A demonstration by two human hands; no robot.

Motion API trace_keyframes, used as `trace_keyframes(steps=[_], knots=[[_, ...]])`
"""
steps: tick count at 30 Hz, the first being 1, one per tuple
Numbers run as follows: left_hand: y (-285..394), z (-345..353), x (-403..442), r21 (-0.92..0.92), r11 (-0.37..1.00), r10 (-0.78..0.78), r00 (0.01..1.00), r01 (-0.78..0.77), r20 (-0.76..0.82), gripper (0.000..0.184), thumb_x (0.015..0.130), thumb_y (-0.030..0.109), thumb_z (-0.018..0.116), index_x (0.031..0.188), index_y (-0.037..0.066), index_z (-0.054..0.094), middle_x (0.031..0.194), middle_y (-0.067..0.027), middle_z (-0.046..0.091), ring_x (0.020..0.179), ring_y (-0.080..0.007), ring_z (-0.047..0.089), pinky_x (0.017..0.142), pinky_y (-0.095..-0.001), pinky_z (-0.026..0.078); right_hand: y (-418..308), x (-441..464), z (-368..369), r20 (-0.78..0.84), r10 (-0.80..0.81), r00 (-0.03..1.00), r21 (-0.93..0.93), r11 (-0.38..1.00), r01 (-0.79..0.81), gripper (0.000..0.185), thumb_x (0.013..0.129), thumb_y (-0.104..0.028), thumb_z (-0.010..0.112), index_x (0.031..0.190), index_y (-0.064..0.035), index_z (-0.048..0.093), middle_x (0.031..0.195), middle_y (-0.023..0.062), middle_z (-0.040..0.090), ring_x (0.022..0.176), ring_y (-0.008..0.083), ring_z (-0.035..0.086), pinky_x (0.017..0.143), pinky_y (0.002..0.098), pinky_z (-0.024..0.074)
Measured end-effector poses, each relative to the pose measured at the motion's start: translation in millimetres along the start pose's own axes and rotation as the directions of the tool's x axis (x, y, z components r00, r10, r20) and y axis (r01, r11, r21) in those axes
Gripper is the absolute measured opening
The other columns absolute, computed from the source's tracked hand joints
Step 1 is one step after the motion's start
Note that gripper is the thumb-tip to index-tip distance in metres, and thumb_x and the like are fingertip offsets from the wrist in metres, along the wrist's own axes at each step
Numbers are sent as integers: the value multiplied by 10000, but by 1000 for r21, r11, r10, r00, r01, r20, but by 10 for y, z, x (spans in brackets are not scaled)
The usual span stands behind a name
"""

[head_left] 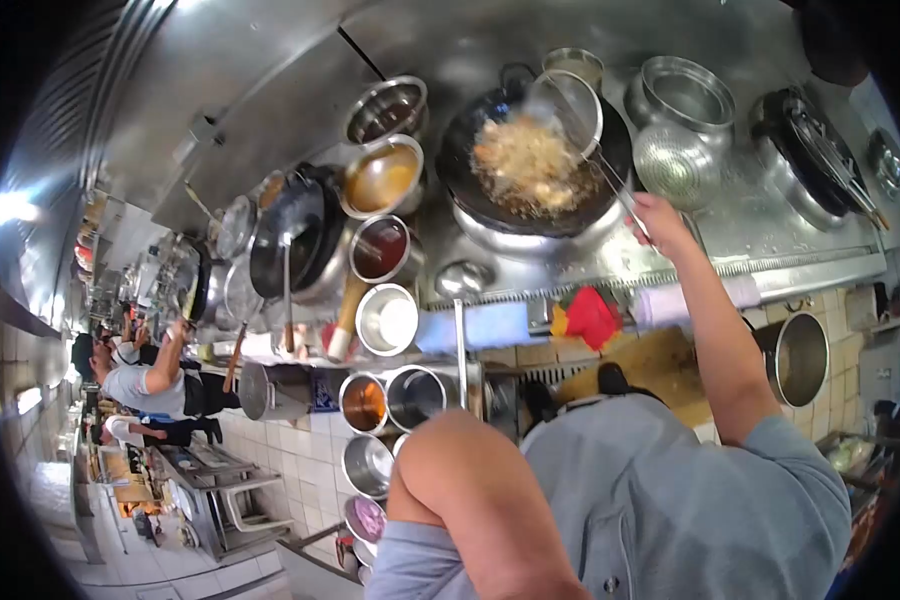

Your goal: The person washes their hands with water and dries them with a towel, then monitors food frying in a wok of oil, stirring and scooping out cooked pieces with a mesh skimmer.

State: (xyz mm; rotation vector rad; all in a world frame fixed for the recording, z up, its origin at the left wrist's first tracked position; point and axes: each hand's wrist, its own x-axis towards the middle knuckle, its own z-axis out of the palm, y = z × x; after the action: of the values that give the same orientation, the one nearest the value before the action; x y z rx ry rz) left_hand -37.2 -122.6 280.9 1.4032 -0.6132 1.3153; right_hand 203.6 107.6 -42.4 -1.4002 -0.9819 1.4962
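My right hand (660, 226) is closed around the thin handle of a round wire-mesh strainer (576, 108). The strainer's head is tilted over the right side of a large black wok (460, 165). Pale golden pieces of food (526, 158) fill the middle of the wok, in dark, bubbling oil. They look blurred, so I cannot tell what kind of food they are. My left arm is bent, with its elbow at the bottom centre; its hand lies outside the view.
Left of the wok stand bowls of yellowish liquid (382, 176) and dark red sauce (380, 249). A perforated metal strainer (676, 165) and a metal pot (682, 95) sit to the right. Cloths (475, 326) lie along the front edge. Another person (155, 385) works farther left.
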Motion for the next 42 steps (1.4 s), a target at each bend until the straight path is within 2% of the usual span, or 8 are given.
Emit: trace_keyframes(steps=[16, 21, 24, 28, 30, 32, 35, 42], knots=[[-115, -539, -533, 618, 766, 72, 979, -177, 191, 394, 914, 245, 349, 1236, 42, 449, 1173, -157, 522, 1090, -305, 500, 944, -428, 341, -645, -1015, -98, 134, -239, 962, -651, 710, 267, 346, 871, -83, 421, 1207, -14, 470, 681, 20, 536, 469, 78, 432, 430, 233, 368], [-643, -885, -1484, 796, 568, -283, 958, 209, -49, 406, 908, 264, 360, 1237, 47, 456, 1148, -170, 543, 1067, -317, 525, 918, -435, 375, -854, -1507, -222, -2, -259, 966, -695, 695, 185, 351, 844, -83, 471, 1183, 7, 487, 683, 93, 564, 639, 190, 546, 631, 301, 439], [-979, -1027, -2624, 428, 272, -637, 494, 862, -591, 490, 926, 383, 348, 1230, 11, 442, 1087, -169, 570, 976, -289, 562, 865, -360, 416, -987, -1778, -248, -73, -255, 964, -699, 703, 133, 340, 838, -77, 489, 1164, 19, 500, 679, 95, 567, 624, 186, 543, 625, 290, 439], [-1045, -924, -4555, -188, -183, -637, -262, 965, -725, 408, 918, 327, 382, 1181, 40, 504, 1115, -169, 565, 988, -304, 557, 887, -343, 408, -909, -1570, -204, -19, -225, 974, -731, 668, 140, 323, 838, -96, 491, 1144, 2, 519, 709, 155, 586, 651, 265, 566, 651, 315, 447], [-888, -1015, -5749, 338, -387, -817, -149, 858, -557, 397, 902, 341, 392, 1133, 59, 550, 1101, -170, 570, 982, -322, 552, 872, -339, 417, -597, -1143, -135, 48, -289, 956, -760, 611, 223, 325, 842, -96, 484, 1158, -25, 518, 800, 194, 603, 704, 293, 576, 679, 333, 447], [-793, -959, -6034, -61, -532, -531, -389, 844, -753, 401, 878, 360, 410, 1081, 59, 580, 1066, -169, 586, 983, -330, 551, 855, -336, 427, -457, -957, 7, 87, -396, 914, -769, 556, 315, 326, 846, -88, 475, 1166, -44, 521, 858, 202, 611, 724, 276, 574, 683, 327, 441], [-610, -975, -5901, 59, -709, -490, -429, 703, -759, 421, 851, 389, 437, 1075, 63, 582, 1045, -172, 595, 1006, -322, 546, 856, -348, 426, -531, -1058, 145, 131, -426, 895, -827, 451, 335, 330, 847, -97, 484, 1170, -33, 511, 947, 245, 588, 813, 337, 576, 737, 355, 439], [-605, -911, -6188, -275, -419, -403, -449, 865, -798, 406, 837, 391, 446, 1075, 92, 586, 1063, -169, 586, 1016, -327, 538, 866, -378, 417, -696, -1458, -25, 169, -313, 934, -783, 533, 321, 334, 847, -115, 470, 1161, -4, 496, 927, 255, 581, 877, 394, 550, 774, 413, 428]])
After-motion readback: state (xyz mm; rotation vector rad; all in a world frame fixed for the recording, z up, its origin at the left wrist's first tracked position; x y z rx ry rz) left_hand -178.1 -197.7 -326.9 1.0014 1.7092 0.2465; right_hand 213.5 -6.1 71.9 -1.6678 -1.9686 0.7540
